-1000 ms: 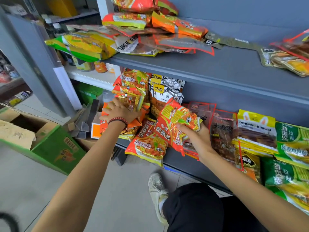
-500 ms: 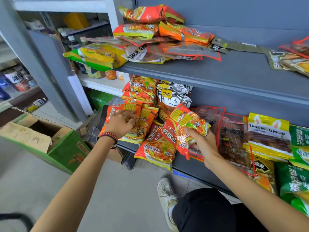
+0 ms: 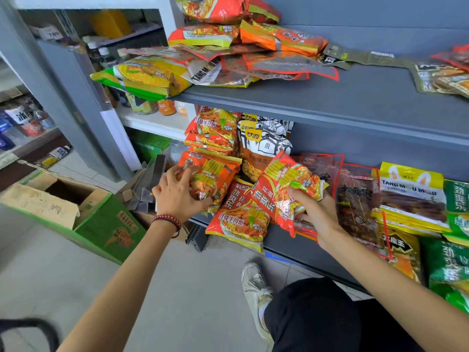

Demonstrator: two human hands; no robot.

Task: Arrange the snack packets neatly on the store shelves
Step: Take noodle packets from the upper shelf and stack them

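The person's left hand (image 3: 177,196), a red bead bracelet (image 3: 167,221) at its wrist, has its fingers curled and slightly spread over a crinkly orange noodle packet (image 3: 213,171) at the left end of the grey metal lower shelf (image 3: 289,246). The right hand (image 3: 317,214) pinches a second orange packet (image 3: 284,189) by its lower part, thumb on the glossy printed front and fingers behind, holding it tilted above the shelf. A third packet (image 3: 238,221) lies flat between the two hands, its bottom seam overhanging the shelf's front edge. Behind the left hand sits a stack (image 3: 215,130) of the same packets, perhaps three, though the layers are hard to separate. Beside it stands one white-and-brown pouch (image 3: 264,146). Further right lie flat red-edged clear pouches (image 3: 355,199), a yellow-topped pouch (image 3: 408,189) and green packets (image 3: 451,262). The upper shelf (image 3: 368,92) carries a loose heap of foil packets (image 3: 253,47). One green cardboard box (image 3: 109,224) stands open on the floor.
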